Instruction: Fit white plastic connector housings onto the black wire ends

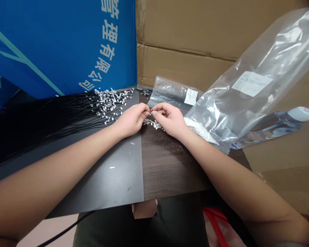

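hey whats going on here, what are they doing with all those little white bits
A person is working bare-handed at a dark wooden table. The left hand and right hand meet at the fingertips over something too small to make out, just above a small scatter of white pieces. To the left, a fan of thin black wires lies on a black sheet, with many white bits at their ends. A clear plastic bag lies to the right.

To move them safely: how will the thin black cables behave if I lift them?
The thin black cables likely feel light and floppy, being very fine. Lying close, they may tangle. The small white pieces at their ends could scatter if pushed.
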{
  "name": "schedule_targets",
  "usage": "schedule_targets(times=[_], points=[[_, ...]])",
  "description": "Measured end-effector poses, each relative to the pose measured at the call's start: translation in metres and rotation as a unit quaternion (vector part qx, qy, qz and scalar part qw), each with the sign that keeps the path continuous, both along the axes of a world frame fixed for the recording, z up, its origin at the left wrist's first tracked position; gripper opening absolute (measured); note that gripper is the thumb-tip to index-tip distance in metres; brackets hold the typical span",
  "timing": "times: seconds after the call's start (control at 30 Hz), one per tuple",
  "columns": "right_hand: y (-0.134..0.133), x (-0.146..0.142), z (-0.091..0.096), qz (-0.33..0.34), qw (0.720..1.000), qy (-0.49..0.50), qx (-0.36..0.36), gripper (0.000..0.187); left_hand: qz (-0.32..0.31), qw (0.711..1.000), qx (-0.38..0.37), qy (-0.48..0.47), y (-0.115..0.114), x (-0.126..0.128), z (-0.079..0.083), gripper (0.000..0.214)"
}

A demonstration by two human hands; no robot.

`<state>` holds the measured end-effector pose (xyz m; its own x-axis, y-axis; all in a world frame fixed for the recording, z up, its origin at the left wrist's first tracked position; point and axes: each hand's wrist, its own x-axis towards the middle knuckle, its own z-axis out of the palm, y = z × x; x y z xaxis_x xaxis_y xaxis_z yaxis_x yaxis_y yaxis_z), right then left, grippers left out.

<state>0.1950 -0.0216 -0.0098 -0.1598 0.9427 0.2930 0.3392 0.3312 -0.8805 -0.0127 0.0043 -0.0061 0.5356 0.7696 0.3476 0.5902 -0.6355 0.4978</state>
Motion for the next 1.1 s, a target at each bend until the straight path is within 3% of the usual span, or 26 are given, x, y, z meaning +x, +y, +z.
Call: schedule_targets(times=[0.5, 0.83, 1.1], points=[[0.001, -0.0015, -0.0039, 0.026, 0.999, 0.015, -0.031, 0.011, 0.034, 0.994, -0.022, -0.101, 0.0055, -0.0017, -0.0024, 0.018], [0.0031, -0.0016, -0.0015, -0.015, 0.998, 0.065, -0.005, 0.006, 0.033, 0.991, -0.015, -0.129, 0.0053, -0.0016, -0.0029, 0.021], [0.0007, -0.003, 0.0001, -0.013, 0.999, 0.04, 0.009, 0.006, 0.035, 0.989, -0.016, -0.142, 0.0053, -0.0011, -0.0014, 0.02]])
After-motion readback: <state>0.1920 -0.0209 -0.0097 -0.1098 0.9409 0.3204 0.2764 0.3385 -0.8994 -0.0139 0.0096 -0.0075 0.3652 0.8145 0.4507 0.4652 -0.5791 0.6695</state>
